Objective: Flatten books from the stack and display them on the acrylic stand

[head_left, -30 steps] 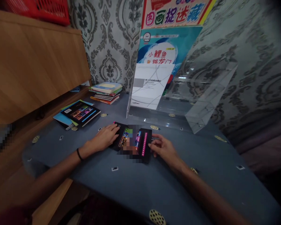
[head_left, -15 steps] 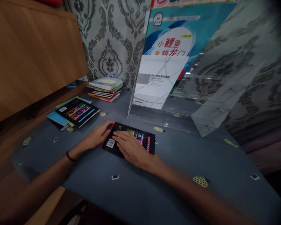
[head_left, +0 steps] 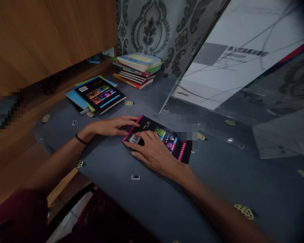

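Observation:
A black book (head_left: 164,135) with a pink spine, a barcode and colourful pictures lies flat on the table. My left hand (head_left: 111,126) rests at its spine edge, fingers stretched out and apart, their tips touching the pink strip. Across the cover lies my right hand (head_left: 155,151), open, with its fingers spread near the barcode and its thumb by the near edge. It hides part of the cover. To the left is another black book (head_left: 101,94) with a blue strip, on top of blue and green books (head_left: 74,100).
A stack of several books (head_left: 138,69) stands by the patterned wall (head_left: 150,28). At the right, a clear acrylic stand (head_left: 281,135) holds a white booklet (head_left: 218,72). A wooden cabinet (head_left: 53,40) borders the blue-grey table (head_left: 162,199) at the left.
My view has tilted down and come closer to the table. The fingers of my left hand reach further over the spine, and those of my right hand are more spread.

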A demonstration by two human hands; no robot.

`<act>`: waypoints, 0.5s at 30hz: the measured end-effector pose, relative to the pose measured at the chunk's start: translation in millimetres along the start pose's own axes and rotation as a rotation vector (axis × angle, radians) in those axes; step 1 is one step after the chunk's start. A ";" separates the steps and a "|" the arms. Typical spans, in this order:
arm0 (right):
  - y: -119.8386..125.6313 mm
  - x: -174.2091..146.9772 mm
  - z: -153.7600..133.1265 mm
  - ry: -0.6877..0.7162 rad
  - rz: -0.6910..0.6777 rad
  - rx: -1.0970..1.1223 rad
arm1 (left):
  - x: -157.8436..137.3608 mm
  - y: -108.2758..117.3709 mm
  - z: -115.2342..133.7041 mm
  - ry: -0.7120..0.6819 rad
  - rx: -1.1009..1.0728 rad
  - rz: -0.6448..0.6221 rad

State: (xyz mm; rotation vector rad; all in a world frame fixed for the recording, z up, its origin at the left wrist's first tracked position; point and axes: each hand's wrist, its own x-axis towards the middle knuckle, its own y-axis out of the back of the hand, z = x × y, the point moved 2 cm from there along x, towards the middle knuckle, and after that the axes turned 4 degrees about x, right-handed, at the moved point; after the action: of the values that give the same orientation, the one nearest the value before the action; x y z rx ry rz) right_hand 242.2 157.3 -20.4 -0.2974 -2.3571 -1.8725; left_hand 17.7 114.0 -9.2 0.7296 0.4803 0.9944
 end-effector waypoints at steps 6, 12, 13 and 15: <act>0.0 5.2 -2.8 -0.027 -0.019 0.013 | 0.8 -3.4 -3.4 -0.018 0.020 0.032; -2.1 5.3 -4.9 -0.049 0.005 0.013 | 2.8 -6.1 -5.3 -0.012 0.013 0.081; -2.5 5.3 -4.8 -0.039 0.006 0.020 | 2.9 -6.5 -5.5 -0.015 0.012 0.087; -3.4 5.6 -4.3 -0.006 0.001 0.033 | 2.8 -7.1 -5.5 -0.021 0.017 0.100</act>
State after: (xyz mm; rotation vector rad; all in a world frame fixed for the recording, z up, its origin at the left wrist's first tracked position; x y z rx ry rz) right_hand 235.8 152.9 -21.4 -0.3010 -2.3885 -1.8331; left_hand 19.5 115.8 -18.3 0.7844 0.4382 1.0764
